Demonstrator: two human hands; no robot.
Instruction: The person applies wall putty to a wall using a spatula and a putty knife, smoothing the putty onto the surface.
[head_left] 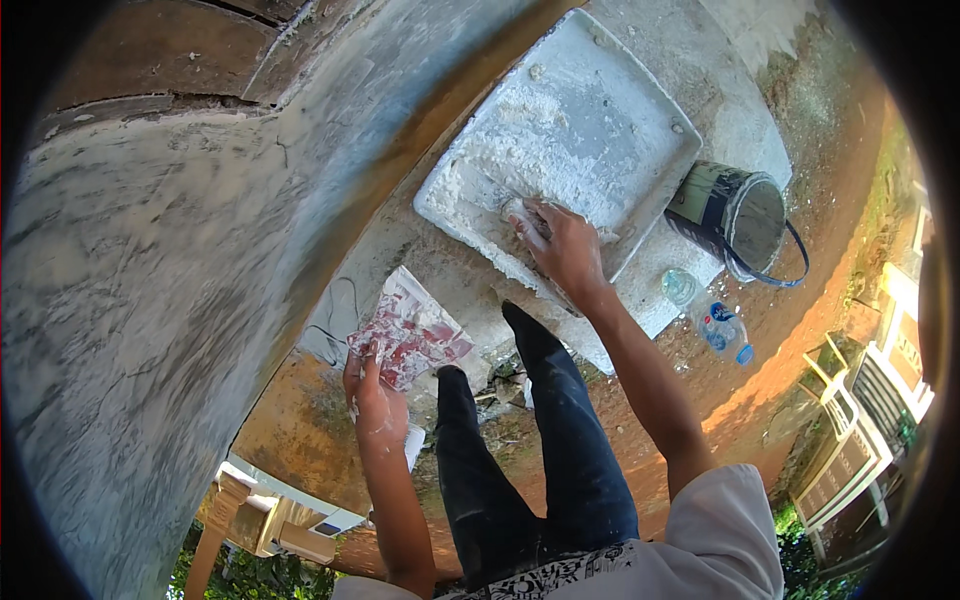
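My left hand (377,396) grips the lower edge of a thin, flat red-and-white sheet (432,328), smeared with white paste. Whether it is card or plastic I cannot tell. My right hand (566,245) reaches over the near side of a shallow, pale square tray (655,110). Its fingers are curled and coated in white at the tray floor, and what they close on is hidden. White powdery plaster (530,125) lies spread over the tray, thickest toward its left side.
A bucket (755,222) with a dark blue handle lies tipped right of the tray, beside a clear plastic bottle (722,328). A grey smeared wall (150,300) rises along the left. Wooden chairs (850,430) stand at the far right. A thin wire (335,315) lies near the wall.
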